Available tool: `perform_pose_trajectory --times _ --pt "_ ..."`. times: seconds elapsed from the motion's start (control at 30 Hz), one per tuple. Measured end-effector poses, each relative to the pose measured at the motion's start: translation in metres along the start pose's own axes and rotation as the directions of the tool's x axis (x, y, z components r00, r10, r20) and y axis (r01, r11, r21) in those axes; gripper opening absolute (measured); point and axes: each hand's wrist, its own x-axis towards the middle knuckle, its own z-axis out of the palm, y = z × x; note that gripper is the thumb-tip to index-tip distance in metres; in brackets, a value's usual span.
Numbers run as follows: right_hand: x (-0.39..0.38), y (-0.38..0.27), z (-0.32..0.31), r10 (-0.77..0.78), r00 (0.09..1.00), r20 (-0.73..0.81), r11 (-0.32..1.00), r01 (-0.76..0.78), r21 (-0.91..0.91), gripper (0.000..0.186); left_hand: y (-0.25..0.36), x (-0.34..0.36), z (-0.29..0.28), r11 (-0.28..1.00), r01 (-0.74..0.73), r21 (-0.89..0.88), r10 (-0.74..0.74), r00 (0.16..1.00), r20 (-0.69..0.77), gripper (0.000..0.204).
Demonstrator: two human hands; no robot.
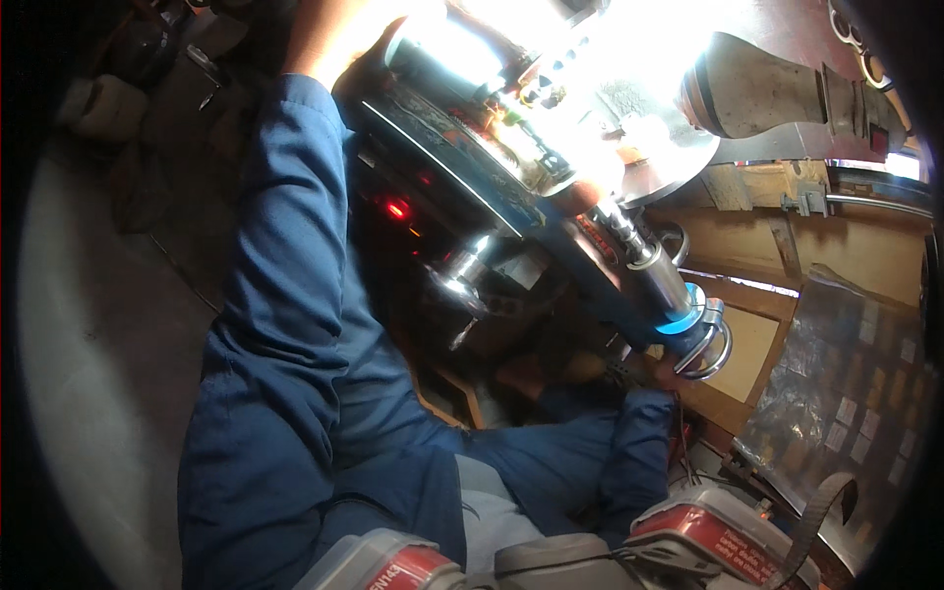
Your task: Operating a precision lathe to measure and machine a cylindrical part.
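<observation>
Head view: left hand (356, 34) at the top edge, beside the upper-left end of a long, dark metal machine (447, 162), with a dark-blue cloth sleeve (280, 226) reaching nearly to the wrist. Cannot tell finger spread or grip there, because of the frame's edge and strong white glare. Right hand (671, 372) mostly hidden at lower right, with only a patch of skin visible behind a curved bright-metal loop (726, 349); cannot tell how far open, or whether empty.

Between both hands, at the machine's lower-right end: a smooth grey steel cylinder (659, 280) with a bright-blue ring (688, 313) around its outer end.

Possible trouble, as a judgement: a misplaced left hand, from glare washing out nearby edges; a snagged cuff or pinched finger, should any part of the machine turn; a knock against the metal loop, from working the right hand so near and largely out of sight.

Long axis of the cylinder slanting from upper left to lower right, roughly in line with a thinner, stepped steel spindle (621, 231). Blue-ringed end pointing to lower right, toward the right hand; spindle end toward the glare. Cannot judge tilt toward or away from the camera.
</observation>
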Motion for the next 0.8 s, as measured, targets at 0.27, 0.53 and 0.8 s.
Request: perform_pose_trajectory --times 0.27,0.53,0.8 --pt "0.016 0.049 -0.031 0.151 0.945 0.289 0.698 0.105 -0.708 0.047 -0.014 0.002 0.002 1.000 -0.011 0.001 0.011 1.000 0.023 0.016" --pt "-0.008 -0.076 -0.041 0.014 0.998 0.062 1.000 -0.012 -0.029 0.060 -0.022 0.006 0.011 0.999 -0.026 0.037 0.026 1.000 -0.007 0.017" --pt "0.050 -0.137 -0.044 0.319 0.938 -0.139 0.895 -0.346 -0.281 0.041 -0.011 0.000 0.010 0.997 -0.062 0.040 0.062 0.998 -0.001 0.016"
